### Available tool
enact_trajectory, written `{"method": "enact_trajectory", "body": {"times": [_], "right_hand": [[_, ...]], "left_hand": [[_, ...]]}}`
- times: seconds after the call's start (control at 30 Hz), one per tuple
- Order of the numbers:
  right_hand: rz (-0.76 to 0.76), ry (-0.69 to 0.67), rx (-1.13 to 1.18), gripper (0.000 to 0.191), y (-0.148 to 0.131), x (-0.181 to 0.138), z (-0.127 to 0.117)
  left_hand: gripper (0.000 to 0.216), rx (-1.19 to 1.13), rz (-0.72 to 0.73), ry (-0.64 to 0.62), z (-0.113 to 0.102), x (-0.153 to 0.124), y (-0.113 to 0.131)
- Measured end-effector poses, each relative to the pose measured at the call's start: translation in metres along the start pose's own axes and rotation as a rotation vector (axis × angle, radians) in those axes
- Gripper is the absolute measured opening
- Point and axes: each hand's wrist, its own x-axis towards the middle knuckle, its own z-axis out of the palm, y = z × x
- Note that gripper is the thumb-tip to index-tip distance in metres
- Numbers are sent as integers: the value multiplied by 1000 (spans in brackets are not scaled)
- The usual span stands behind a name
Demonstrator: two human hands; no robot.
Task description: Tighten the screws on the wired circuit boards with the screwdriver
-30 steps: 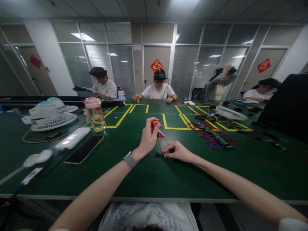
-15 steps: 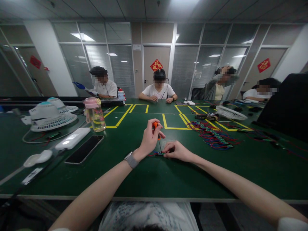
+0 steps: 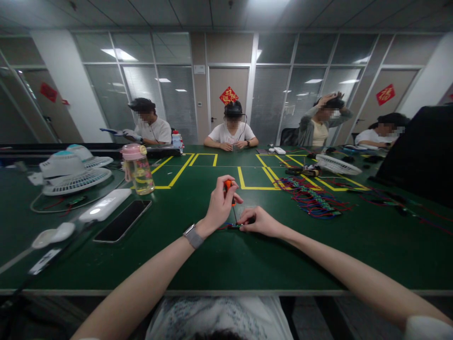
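Note:
My left hand (image 3: 222, 200) is closed around the orange-and-black handle of a screwdriver (image 3: 228, 185). The screwdriver stands nearly upright, its thin shaft running down to a small green circuit board (image 3: 234, 226) on the table. Red and blue wires leave the board's left side, partly beneath my left hand. My right hand (image 3: 260, 222) pinches the right end of the board and steadies it against the table. Whether the tip sits in a screw is too small to tell. To the right lies a row of several similar wired circuit boards (image 3: 313, 198).
On the left of the green table (image 3: 159, 278) are a phone (image 3: 123, 221), a white power strip (image 3: 105, 205), a pink-lidded bottle (image 3: 138, 171) and fan parts (image 3: 76, 174). A fan grille (image 3: 338, 165) and a dark screen (image 3: 421, 156) stand right. Several people sit across the table.
Both my hands, the screwdriver and the board stay nearly in place. The view has shifted slightly. Across the table, the person on the right now has both hands raised to their headgear.

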Motion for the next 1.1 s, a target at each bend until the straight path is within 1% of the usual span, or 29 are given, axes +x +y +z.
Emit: {"method": "enact_trajectory", "body": {"times": [0.23, 0.47, 0.6, 0.8, 0.9, 0.97, 1.03, 1.1], "right_hand": [[-16, 27, -42, 15, -3, -1, 2], [-29, 44, -91, 11, -6, -2, 3], [-32, 42, -83, 11, -6, -3, 3], [-41, 45, -74, 10, -2, -2, 3], [-47, 48, -75, 10, -1, -1, 4], [-45, 51, -82, 10, -2, -1, 4], [-43, 56, -83, 10, -2, -2, 4], [-43, 62, -86, 10, -3, -2, 5]], "left_hand": [[16, -11, 28, -79, 3, 1, 3], [23, 70, 48, -112, -1, 1, 8], [26, 62, 42, -94, -1, 2, 9], [28, 103, 18, -3, 1, 3, 4], [27, 161, 56, 14, 1, 4, 4], [25, 229, 96, 12, 0, 4, 6], [25, 267, 121, -16, 0, 4, 9], [28, 224, 121, -63, 0, 4, 12]]}}
